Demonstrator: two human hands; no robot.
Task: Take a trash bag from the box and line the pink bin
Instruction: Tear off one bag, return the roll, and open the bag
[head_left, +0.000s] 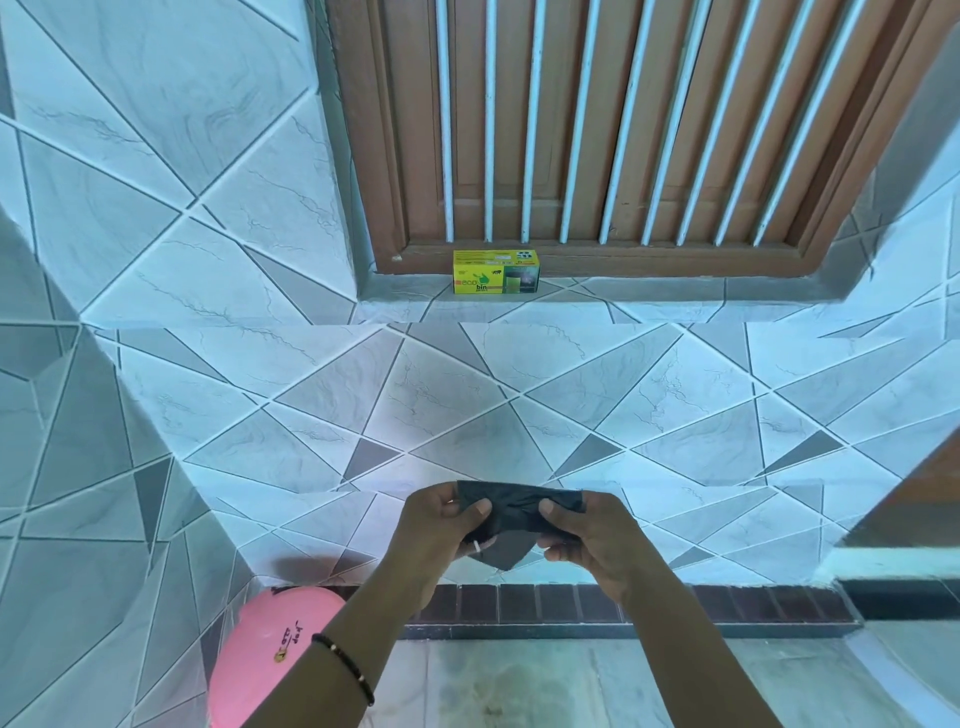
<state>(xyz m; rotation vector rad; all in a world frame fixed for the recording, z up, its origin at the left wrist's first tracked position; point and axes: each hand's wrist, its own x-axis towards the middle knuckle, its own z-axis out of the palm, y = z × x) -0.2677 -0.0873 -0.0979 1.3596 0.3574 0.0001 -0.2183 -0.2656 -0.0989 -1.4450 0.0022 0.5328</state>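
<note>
A folded black trash bag (514, 512) is held in front of me at chest height. My left hand (441, 530) pinches its left end and my right hand (587, 535) pinches its right end, thumbs on top. One corner of the bag hangs down between the hands. The yellow-green bag box (496, 272) stands on the window ledge above, well beyond both hands. The pink bin (270, 654) sits on the floor at the lower left, partly hidden behind my left forearm.
A tiled wall (467, 395) faces me, with a brown barred window (597, 130) above the ledge. A tiled wall closes in on the left. A dark brick strip (545, 603) runs along the wall's foot, above the pale floor (571, 686).
</note>
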